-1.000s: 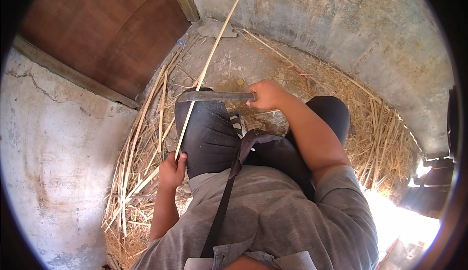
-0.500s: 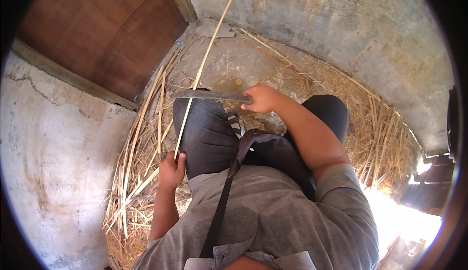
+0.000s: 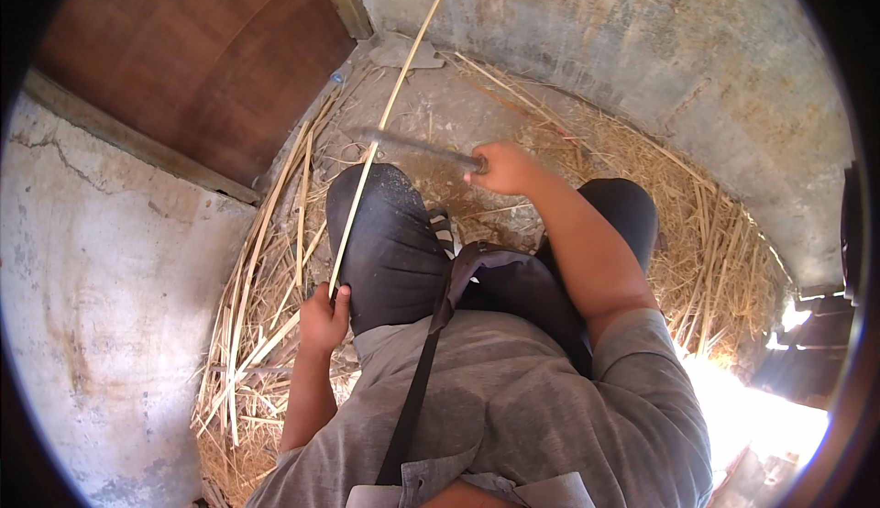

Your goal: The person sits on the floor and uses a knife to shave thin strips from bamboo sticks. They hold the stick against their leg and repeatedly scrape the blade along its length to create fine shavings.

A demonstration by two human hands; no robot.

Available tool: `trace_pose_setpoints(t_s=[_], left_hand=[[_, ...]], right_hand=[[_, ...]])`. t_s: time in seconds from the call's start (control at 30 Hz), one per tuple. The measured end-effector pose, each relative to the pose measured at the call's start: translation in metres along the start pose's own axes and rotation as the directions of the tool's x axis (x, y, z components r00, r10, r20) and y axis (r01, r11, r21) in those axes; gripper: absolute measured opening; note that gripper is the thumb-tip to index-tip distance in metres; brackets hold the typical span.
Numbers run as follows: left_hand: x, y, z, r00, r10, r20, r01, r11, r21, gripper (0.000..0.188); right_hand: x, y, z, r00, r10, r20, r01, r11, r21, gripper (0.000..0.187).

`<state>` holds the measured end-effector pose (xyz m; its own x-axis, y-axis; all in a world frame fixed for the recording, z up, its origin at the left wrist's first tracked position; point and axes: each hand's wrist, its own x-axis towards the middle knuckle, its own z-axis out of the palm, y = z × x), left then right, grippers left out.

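While left hand (image 3: 324,321) clasps pale strip (image 3: 354,215), right hand (image 3: 506,169) clenches probable knife (image 3: 423,147), strapped dark bag (image 3: 501,268), contents hidden

dusty grey-brown floor (image 3: 458,109) | landmark: flat grey slab (image 3: 408,53), lying on it | left of slab: small blue scrap (image 3: 336,78) | left of slab, nearer the person: long pale split strips (image 3: 303,205), overlapping | right of slab, nearer the person: straw-like shavings (image 3: 632,164), more strips among them
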<state>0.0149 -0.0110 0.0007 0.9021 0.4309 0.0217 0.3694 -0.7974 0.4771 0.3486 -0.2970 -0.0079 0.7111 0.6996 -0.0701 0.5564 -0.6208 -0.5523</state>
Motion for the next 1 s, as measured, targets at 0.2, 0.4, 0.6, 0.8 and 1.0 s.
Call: trace_pose_setpoints(t_s=[0.2,0.4,0.6,0.8,1.0], left_hand=[[0.000,0.005,-0.002,1.000,0.000,-0.003,0.001,1.000,0.023,0.052],[-0.002,0.009,-0.008,1.000,-0.018,0.016,0.018,0.999,0.032,0.051],[0.001,0.005,-0.005,0.999,0.025,-0.021,-0.024,0.999,0.047,0.052],[0.001,-0.002,-0.001,0.998,0.046,-0.045,-0.045,0.999,0.015,0.053],[-0.002,0.003,-0.006,1.000,0.009,-0.012,-0.008,0.999,0.036,0.054]], right_hand=[[-0.004,-0.003,0.002,0.999,-0.031,-0.033,0.032,0.999,0.019,0.044],[-0.007,-0.035,0.001,0.984,-0.138,0.114,0.146,0.987,-0.069,0.045],[-0.005,0.008,-0.015,0.991,0.098,-0.089,-0.093,0.994,0.057,0.051],[-0.005,0.005,-0.006,0.992,0.054,-0.109,-0.049,0.998,0.048,0.052],[-0.006,-0.025,0.010,0.989,-0.126,0.082,0.127,0.992,-0.007,0.042]])
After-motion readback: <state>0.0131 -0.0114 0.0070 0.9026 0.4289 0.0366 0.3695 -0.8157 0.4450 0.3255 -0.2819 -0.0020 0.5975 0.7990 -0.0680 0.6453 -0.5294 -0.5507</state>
